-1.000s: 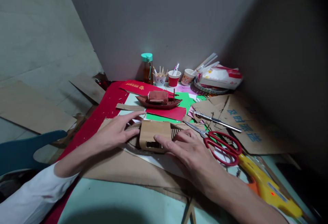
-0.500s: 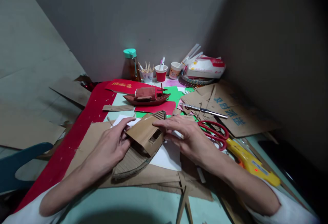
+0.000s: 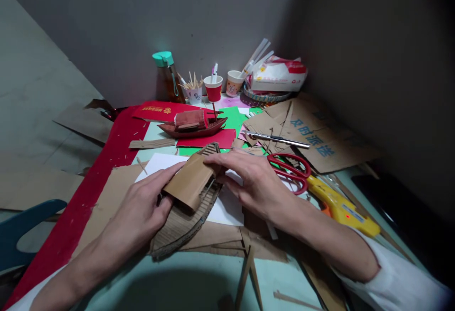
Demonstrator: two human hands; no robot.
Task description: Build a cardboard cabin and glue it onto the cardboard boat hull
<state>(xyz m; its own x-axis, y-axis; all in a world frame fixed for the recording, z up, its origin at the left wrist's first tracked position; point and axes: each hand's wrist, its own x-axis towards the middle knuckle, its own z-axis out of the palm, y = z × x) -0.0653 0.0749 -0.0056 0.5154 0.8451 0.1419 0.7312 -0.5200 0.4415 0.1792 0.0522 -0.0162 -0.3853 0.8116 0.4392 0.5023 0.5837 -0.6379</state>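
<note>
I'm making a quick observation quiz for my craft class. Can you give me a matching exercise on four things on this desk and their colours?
Things:
1. scissors
2. glue gun
3. bottle cap
4. cabin of the cardboard boat, between the left hand and right hand

Colours:
a. teal
b. brown
c. red handles
d. yellow

Pairs: 1-c, 2-d, 3-a, 4-b

Your left hand (image 3: pixel 137 211) covers the cardboard boat's (image 3: pixel 185 206) near side, your right hand (image 3: pixel 254 183) hides its far edge. The blue chair (image 3: pixel 21 228) runs off the left edge; the red envelope's (image 3: pixel 159 110) print is unreadable.
</note>
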